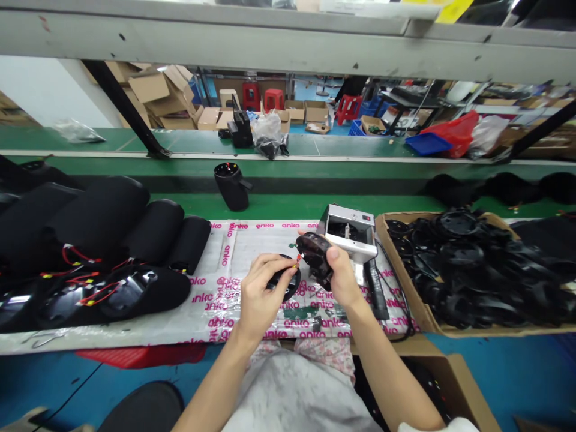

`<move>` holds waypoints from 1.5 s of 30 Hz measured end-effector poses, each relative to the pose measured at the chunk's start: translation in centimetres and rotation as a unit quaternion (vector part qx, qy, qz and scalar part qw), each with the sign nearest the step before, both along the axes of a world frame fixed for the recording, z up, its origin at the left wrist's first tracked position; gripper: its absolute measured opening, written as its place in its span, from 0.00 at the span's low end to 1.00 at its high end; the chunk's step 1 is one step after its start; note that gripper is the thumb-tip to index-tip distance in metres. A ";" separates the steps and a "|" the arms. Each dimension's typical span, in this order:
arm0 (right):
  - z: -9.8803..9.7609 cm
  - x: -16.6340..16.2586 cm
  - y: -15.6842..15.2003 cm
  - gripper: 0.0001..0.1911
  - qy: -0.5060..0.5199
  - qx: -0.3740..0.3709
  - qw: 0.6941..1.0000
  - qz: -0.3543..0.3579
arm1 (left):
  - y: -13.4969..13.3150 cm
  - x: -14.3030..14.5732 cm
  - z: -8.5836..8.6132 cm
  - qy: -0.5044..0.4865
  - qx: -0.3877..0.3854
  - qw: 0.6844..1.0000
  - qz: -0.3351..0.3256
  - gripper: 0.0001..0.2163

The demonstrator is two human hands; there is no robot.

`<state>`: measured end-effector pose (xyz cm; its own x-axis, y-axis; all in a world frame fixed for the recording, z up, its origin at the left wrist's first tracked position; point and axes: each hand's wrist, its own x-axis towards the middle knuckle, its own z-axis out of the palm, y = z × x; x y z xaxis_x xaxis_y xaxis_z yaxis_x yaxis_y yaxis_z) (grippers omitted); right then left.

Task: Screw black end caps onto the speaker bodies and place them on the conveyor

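Observation:
My left hand [263, 288] is closed around a round black plastic part [284, 282] and pinches a small red and yellow wire connector [297, 259] at its fingertips. My right hand [339, 273] grips a second round black part [314, 255], a dark domed piece with a small circuit board, held just above the work mat. The two parts are close together, joined by the wires. Both hands hover over the printed plastic sheet [225, 300] covering the bench.
A grey metal box device [351, 231] stands behind my right hand. A cardboard box [405, 288] of several black round parts sits at right. Black cylindrical speaker bodies with red wires [99, 252] lie in a row at left. One upright black cylinder [231, 186] stands on the green conveyor.

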<state>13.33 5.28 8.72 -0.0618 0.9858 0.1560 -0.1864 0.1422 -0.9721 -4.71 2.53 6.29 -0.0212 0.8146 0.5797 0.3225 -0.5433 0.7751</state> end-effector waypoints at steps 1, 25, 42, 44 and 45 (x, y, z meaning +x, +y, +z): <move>0.3 0.2 0.0 0.35 -0.023 0.011 1.000 0.001 | 0.0 0.0 0.1 0.007 0.002 1.000 -0.003 0.06; 1.5 2.0 -0.2 0.38 -0.204 0.135 0.968 0.060 | 0.0 0.0 1.4 0.070 0.017 0.997 -0.009 0.04; 3.4 1.1 -2.1 0.36 -0.327 0.133 0.930 0.106 | -0.1 -0.5 1.5 0.043 -0.016 0.999 -0.017 0.07; 3.5 1.0 -2.3 0.40 -0.351 0.129 0.921 0.111 | -0.3 -0.4 1.3 0.033 -0.048 0.998 -0.001 0.07; 3.5 1.0 -2.4 0.40 -0.360 0.125 0.918 0.110 | -0.4 -0.5 1.1 0.025 -0.062 0.998 0.005 0.07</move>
<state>14.29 2.86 12.23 -0.4302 0.8765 0.2158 0.4414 0.4128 -0.7967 -5.16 2.17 7.38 -0.0024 0.8804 0.4743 0.3672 -0.4404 0.8193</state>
